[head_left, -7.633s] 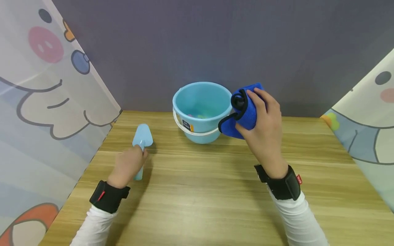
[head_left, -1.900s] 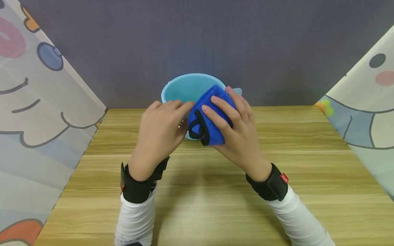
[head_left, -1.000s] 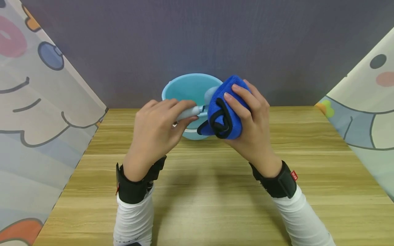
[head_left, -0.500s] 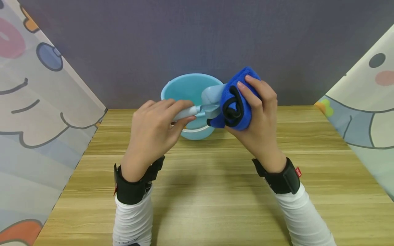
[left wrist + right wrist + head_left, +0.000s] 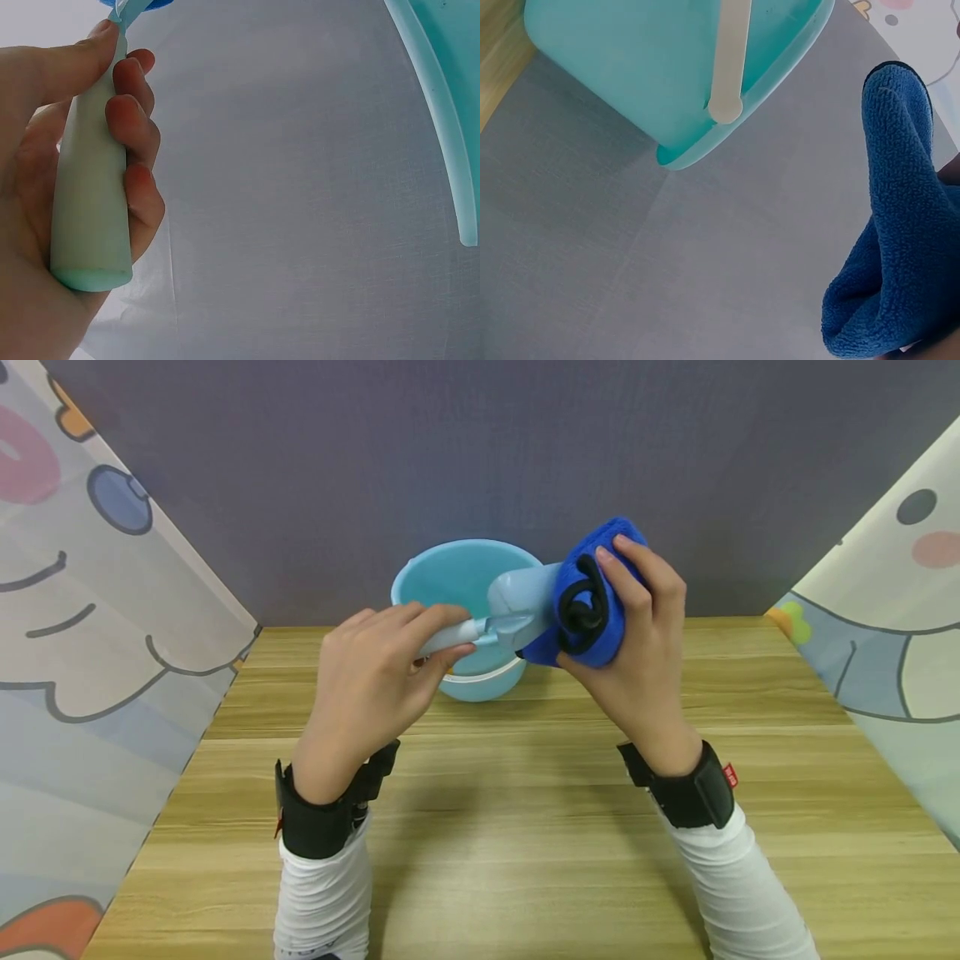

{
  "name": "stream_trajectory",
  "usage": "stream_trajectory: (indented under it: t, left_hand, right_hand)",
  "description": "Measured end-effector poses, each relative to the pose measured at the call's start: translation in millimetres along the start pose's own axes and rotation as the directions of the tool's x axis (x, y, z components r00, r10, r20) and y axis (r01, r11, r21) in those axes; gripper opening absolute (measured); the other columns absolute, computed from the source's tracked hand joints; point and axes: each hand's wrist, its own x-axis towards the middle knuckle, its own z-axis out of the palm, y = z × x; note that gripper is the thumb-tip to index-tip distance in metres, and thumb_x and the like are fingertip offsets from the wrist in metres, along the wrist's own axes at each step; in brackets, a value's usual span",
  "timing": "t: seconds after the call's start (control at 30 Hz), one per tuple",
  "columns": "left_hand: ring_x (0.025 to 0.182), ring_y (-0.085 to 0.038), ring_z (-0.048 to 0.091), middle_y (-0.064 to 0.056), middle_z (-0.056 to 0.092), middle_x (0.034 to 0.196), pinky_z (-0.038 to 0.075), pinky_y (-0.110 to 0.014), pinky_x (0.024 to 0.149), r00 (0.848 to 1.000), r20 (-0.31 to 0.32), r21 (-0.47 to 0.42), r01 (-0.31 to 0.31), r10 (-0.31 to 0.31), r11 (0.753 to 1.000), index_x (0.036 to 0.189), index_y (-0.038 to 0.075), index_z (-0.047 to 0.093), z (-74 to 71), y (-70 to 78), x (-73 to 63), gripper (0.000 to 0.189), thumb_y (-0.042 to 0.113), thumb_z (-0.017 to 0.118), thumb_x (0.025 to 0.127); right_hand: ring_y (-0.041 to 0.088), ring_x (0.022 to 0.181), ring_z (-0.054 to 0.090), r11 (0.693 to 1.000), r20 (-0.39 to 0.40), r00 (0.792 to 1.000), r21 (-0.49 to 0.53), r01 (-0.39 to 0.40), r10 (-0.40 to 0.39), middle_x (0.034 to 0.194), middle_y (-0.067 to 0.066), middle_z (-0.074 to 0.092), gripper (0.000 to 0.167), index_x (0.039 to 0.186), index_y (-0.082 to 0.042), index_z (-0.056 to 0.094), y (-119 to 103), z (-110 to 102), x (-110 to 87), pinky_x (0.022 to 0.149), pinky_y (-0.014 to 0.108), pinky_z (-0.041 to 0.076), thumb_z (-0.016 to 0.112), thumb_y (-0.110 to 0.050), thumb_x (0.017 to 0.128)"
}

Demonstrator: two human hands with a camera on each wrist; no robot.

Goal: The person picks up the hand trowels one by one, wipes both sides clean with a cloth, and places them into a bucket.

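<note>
My left hand (image 5: pixel 375 664) grips a light blue toy shovel (image 5: pixel 519 597) by its handle, in front of the bucket's opening. In the left wrist view, the thumb and curled fingers wrap the shovel's pale handle (image 5: pixel 94 180). My right hand (image 5: pixel 647 652) holds a folded blue towel (image 5: pixel 607 610) with black edging. The towel overlaps the far end of the blade and hides it; the rest of the blade shows. Thick folds of the towel (image 5: pixel 907 247) fill the right side of the right wrist view.
A light blue bucket (image 5: pixel 480 689) stands on the wooden table (image 5: pixel 480 860) against the dark grey back wall (image 5: pixel 480 452). Its white handle (image 5: pixel 731 60) hangs down the outside. Cartoon-printed panels (image 5: pixel 90 760) flank both sides.
From low over the table's left side, my left hand has brought the shovel to the bucket. In the last second, my right hand has slid the towel rightward and up, uncovering more blade.
</note>
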Motion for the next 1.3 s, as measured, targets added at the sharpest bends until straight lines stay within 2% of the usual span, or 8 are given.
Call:
stream_trajectory:
  t: [0.2, 1.0, 1.3]
  left_hand:
    - [0.057, -0.011, 0.047, 0.004, 0.059, 0.067, 0.037, -0.027, 0.053, 1.000, 0.014, -0.008, 0.001, -0.001, 1.000, 0.108, 0.018, 0.075, -0.3, -0.7, 0.0, 0.022, 0.035, 0.072, 0.095]
    - [0.054, -0.010, 0.047, 0.002, 0.060, 0.068, 0.034, -0.025, 0.049, 1.000, 0.019, -0.048, -0.009, 0.010, 0.999, 0.107, 0.016, 0.075, 0.0, -1.3, -0.3, 0.022, 0.034, 0.074, 0.094]
    - [0.055, -0.009, 0.047, 0.004, 0.062, 0.071, 0.035, -0.025, 0.050, 1.000, 0.024, -0.067, -0.013, 0.015, 0.998, 0.106, 0.017, 0.075, -0.7, -0.6, -0.8, 0.021, 0.033, 0.074, 0.094]
  right_hand:
    - [0.032, 0.142, 0.041, 0.999, 0.002, 1.000, -0.029, -0.023, 0.023, 0.148, 0.012, 0.047, 0.074, 0.138, -0.017, 0.052, 1.6, -2.2, 1.8, 0.118, 0.050, 0.036, 0.084, -0.012, 0.072]
    - [0.029, 0.143, 0.040, 0.998, -0.009, 0.999, -0.031, -0.051, 0.050, 0.149, 0.013, 0.046, 0.074, 0.139, -0.015, 0.050, 7.3, -4.5, 3.2, 0.120, 0.048, 0.035, 0.085, -0.015, 0.074]
    - [0.026, 0.143, 0.040, 0.996, -0.031, 0.997, -0.044, -0.078, 0.077, 0.149, 0.012, 0.048, 0.072, 0.140, -0.016, 0.051, 9.9, -7.3, 5.5, 0.120, 0.046, 0.034, 0.080, -0.016, 0.075]
